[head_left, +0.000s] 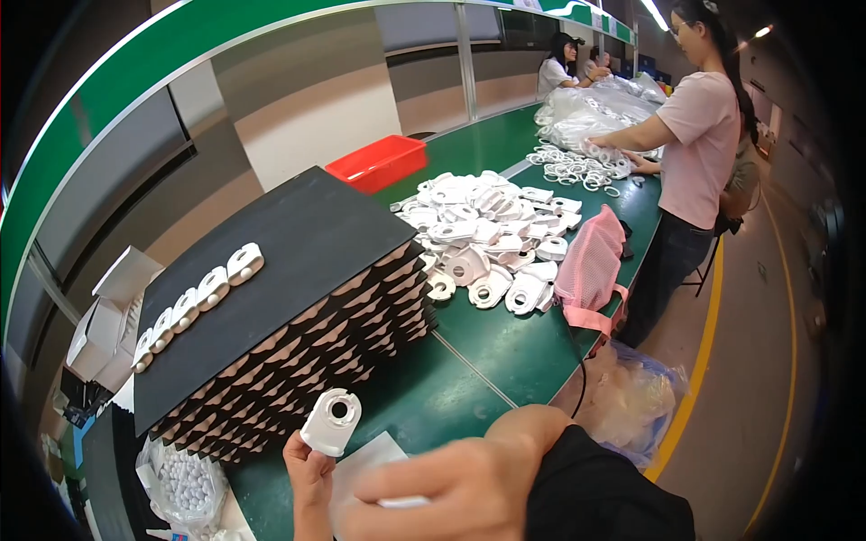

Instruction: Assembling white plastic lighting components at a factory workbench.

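My left hand [309, 478] holds up a white plastic part [332, 421] with a round hole, just in front of a tall stack of black trays [298, 243]. A row of several white parts [194, 302] lies on the top tray's left edge. My right hand [442, 491], in a black sleeve, is curled at the bottom of the view over a white sheet [370, 464], with something white between its fingers. A heap of the same white parts [492, 239] lies on the green table [505, 338] beyond the stack.
A pink mesh bag [591, 261] sits at the table's right edge. A red bin [377, 162] stands behind the stack. A person in a pink shirt [699, 144] handles white rings [582, 167] farther along; another person sits beyond. A bag of small white pieces [185, 482] lies lower left.
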`<state>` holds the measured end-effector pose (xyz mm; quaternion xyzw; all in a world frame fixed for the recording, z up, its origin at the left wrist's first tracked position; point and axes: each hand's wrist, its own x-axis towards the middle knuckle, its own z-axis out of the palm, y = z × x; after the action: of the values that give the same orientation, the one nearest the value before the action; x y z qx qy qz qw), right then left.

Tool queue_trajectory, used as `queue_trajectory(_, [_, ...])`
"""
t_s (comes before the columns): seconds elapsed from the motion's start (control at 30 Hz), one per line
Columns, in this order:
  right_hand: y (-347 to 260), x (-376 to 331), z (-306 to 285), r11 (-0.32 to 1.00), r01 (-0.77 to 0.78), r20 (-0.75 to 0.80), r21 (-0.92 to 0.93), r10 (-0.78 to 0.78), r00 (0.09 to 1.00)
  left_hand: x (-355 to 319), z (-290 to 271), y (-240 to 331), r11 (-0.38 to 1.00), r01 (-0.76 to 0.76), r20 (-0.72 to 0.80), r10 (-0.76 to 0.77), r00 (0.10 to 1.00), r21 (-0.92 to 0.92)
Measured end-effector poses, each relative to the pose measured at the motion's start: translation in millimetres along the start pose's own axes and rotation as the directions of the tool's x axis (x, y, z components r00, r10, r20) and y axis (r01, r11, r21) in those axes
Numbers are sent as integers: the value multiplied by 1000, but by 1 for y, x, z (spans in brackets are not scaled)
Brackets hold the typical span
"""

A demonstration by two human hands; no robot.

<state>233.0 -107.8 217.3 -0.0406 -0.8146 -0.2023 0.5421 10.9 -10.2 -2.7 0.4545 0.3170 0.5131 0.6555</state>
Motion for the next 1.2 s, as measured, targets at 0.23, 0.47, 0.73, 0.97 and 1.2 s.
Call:
queue_trajectory(0.23, [7, -1, -1, 994, -61, -76, 87, 67, 995, 4, 14, 0, 1000, -10, -149, 12, 989, 15])
queue_trajectory(0.47, [6, -3, 6, 980, -98, -54, 174, 109, 993, 7, -7, -11, 997, -76, -153, 78, 985, 17])
queue_trajectory(0.73, [11, 0, 0, 997, -10, -2, 72, 10, 1000, 1, -25, -27, 989, -148, -162, 147, 976, 1])
queue_trajectory(0.97, [10, 8, -4, 991, -93, 194, 97, 72, 978, 0, -9, -10, 995, -66, -4, 66, 998, 72])
queue_trajectory(1.2, [8, 4, 2, 993, -68, 8, 97, 67, 998, -2, 6, 1, 987, -117, 11, 119, 993, -114])
